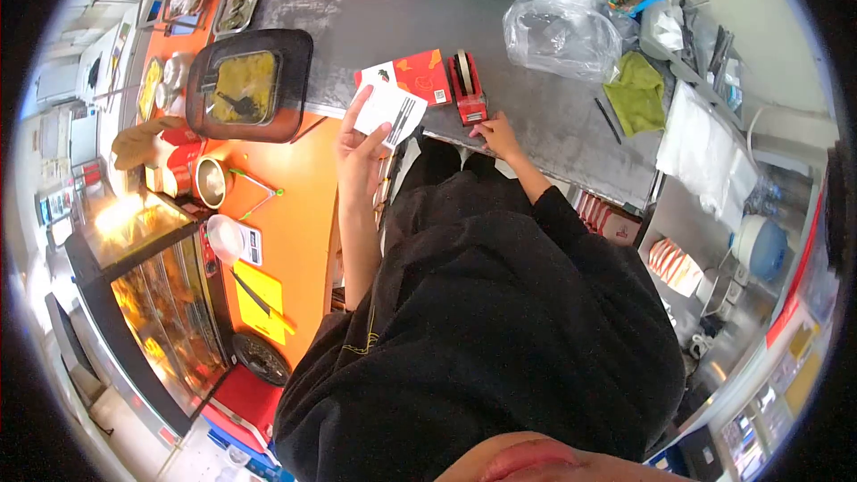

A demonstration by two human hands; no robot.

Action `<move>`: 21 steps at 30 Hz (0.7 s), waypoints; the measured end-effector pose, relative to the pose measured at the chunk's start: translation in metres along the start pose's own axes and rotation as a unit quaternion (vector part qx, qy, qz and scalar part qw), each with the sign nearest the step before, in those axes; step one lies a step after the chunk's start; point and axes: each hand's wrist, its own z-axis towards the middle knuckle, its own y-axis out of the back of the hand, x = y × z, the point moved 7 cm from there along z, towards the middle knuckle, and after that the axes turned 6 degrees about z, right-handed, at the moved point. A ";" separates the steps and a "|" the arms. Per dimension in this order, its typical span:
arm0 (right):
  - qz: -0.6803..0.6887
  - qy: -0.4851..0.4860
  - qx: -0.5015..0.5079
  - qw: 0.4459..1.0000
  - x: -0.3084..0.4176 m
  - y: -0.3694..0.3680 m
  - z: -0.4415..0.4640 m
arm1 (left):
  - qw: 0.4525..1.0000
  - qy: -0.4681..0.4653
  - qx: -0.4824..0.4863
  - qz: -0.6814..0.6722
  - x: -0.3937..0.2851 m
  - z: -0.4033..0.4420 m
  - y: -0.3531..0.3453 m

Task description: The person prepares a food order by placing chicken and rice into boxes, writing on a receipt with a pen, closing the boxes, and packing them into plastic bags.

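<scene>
My left hand (361, 145) is closed on a white paper slip (393, 113) with dark printed lines, pinched between thumb and fingers. Under and behind the slip lies a flat red and white printed paper packet (420, 74) on the dark metal tabletop. Right of the packet stands a red tape dispenser (470, 105) with a roll of tape in it. At the dispenser's near end is my right hand (502, 136), its fingertips drawn together. Whatever they may pinch is too small to make out.
Clear plastic bags (562, 31), a green cloth (636, 94) and a black pen-like stick (608, 120) lie to the right. Leftward, a dark tray (295, 71) holds a container of yellow food. A knife (252, 293) rests on the orange counter (308, 214) near a glass display case (170, 330).
</scene>
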 end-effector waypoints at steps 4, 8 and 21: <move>0.047 0.001 0.245 0.968 0.115 -0.024 -0.070 | 0.994 -0.089 -0.052 0.038 -0.013 -0.011 -0.017; 0.130 0.156 0.302 0.931 0.236 -0.038 -0.126 | 0.992 -0.107 -0.035 0.064 -0.006 -0.025 -0.042; -0.403 0.117 0.291 0.860 0.245 -0.012 0.003 | 0.990 0.004 -0.116 0.077 0.101 -0.003 0.062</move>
